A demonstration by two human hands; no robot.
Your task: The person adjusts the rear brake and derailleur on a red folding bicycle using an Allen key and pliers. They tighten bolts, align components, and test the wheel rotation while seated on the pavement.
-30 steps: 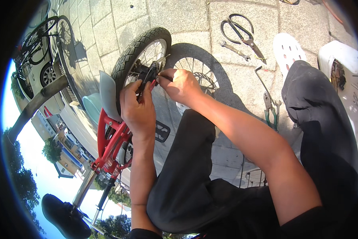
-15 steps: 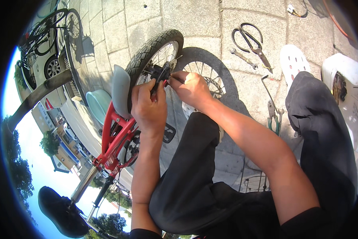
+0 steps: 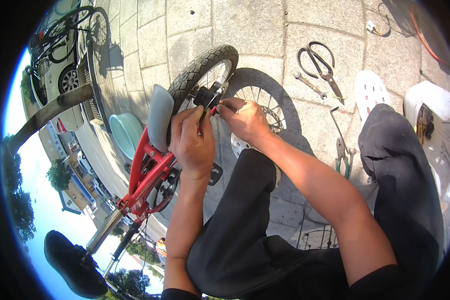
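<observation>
A bicycle with a red frame (image 3: pixel 147 162) is in front of me on the left, its small tyred wheel (image 3: pixel 197 70) pointing away. At the wheel's hub sits a black boxy part (image 3: pixel 203 97) with a metal piece beside it. My left hand (image 3: pixel 192 142) is closed, thumb and fingers pinched just below that part. From the right my right hand (image 3: pixel 246 120) meets it, fingertips pinched together. A small red piece (image 3: pixel 213 110) shows between the two hands. What either hand grips is mostly hidden by the fingers.
Scissors (image 3: pixel 328 77), a wrench (image 3: pixel 310 85), a hex key (image 3: pixel 338 120) and green-handled pliers (image 3: pixel 341 149) lie on the paving right of the wheel. A white container (image 3: pixel 419 96) stands far right. Beyond the grey mudguard (image 3: pixel 161 117) is a pale green basin (image 3: pixel 126 134). The saddle (image 3: pixel 70 265) is lower left.
The whole view has shifted slightly, with the wheel and tools lower and farther right. More of the black boxy part shows above my left fingers. Both hands stay pinched at the hub.
</observation>
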